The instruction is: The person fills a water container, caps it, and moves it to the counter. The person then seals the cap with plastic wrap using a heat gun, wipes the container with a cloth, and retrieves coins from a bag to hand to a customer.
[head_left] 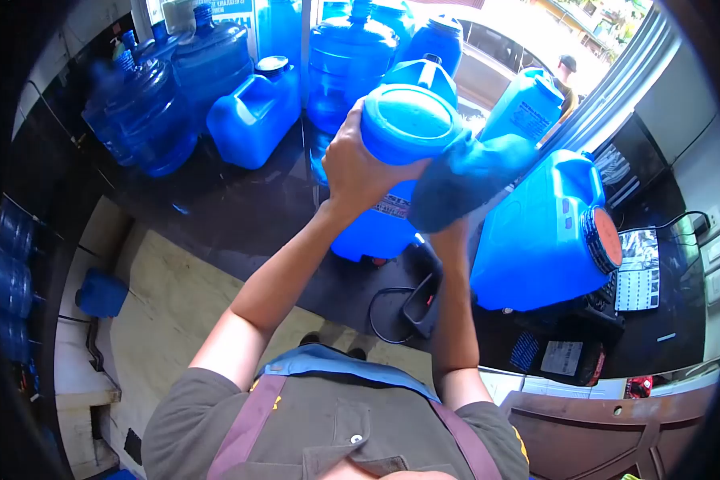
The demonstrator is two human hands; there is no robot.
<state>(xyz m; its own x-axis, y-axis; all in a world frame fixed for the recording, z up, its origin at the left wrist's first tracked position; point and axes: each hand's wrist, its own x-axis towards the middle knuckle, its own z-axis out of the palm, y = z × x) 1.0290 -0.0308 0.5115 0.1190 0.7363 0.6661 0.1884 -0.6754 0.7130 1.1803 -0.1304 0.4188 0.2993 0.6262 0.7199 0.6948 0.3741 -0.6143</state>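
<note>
My left hand [356, 164] is wrapped round a wide, round blue cap [410, 116], whose pale top faces up. Below the cap stands a blue water container [368, 236] with a printed label, partly hidden by my hands; whether the cap sits on it I cannot tell. A blue cloth [468, 180], smeared by motion, is in my right hand [450, 232] and hides most of its fingers. The cloth is close against the cap's right side. Right of it, a large blue container [540, 232] with an orange-red cap [606, 238] lies tilted on the dark counter [240, 212].
Several round blue water bottles [348, 68] and a blue jug [256, 116] line the counter by the window. A black cable [376, 312] lies near its front edge. A calendar sheet [638, 268] is at right. Outside, a person in a cap [568, 80] is visible.
</note>
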